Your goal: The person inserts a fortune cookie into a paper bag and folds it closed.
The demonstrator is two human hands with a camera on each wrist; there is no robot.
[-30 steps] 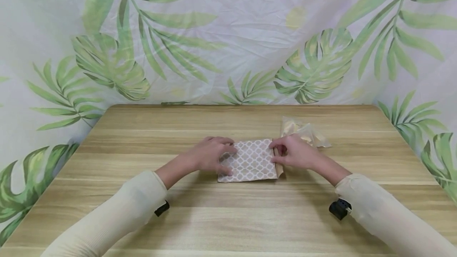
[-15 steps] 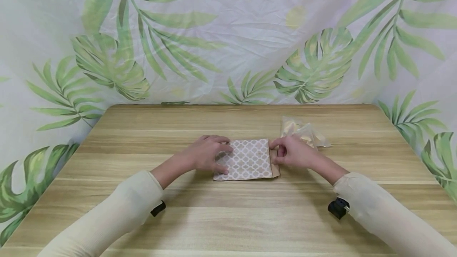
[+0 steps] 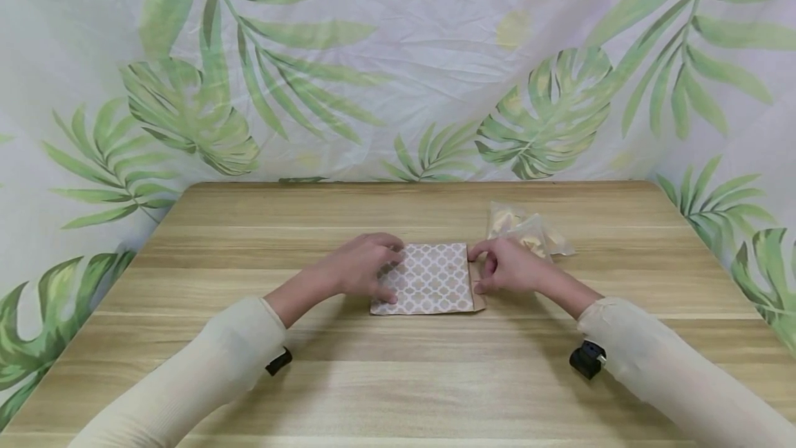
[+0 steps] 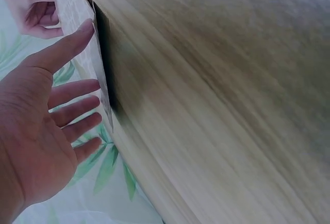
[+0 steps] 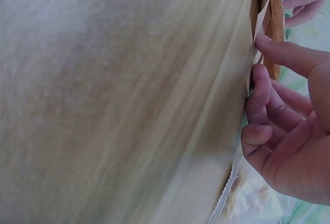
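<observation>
A flat paper bag (image 3: pixel 435 278) with a beige and white lattice pattern lies on the wooden table, its plain brown end (image 5: pixel 277 20) toward the right. Over its left part rests my left hand (image 3: pixel 363 267), thumb and fingers spread and touching the patterned face. In the left wrist view, those fingers (image 4: pixel 75 98) are nearly straight along the paper. At the brown end, my right hand (image 3: pixel 513 266) pinches the edge. The right wrist view shows its thumb (image 5: pixel 281 51) on the paper edge and the other fingers curled below.
Clear plastic bags (image 3: pixel 528 230) with yellowish pieces inside lie just behind my right hand. The wooden table (image 3: pixel 398 386) runs back to a white cloth (image 3: pixel 435 75) printed with green leaves. Small black devices (image 3: pixel 587 359) sit under both wrists.
The paper bag and my left hand have shifted slightly left. More of the brown end now shows beside my right hand, which has moved a little left too.
</observation>
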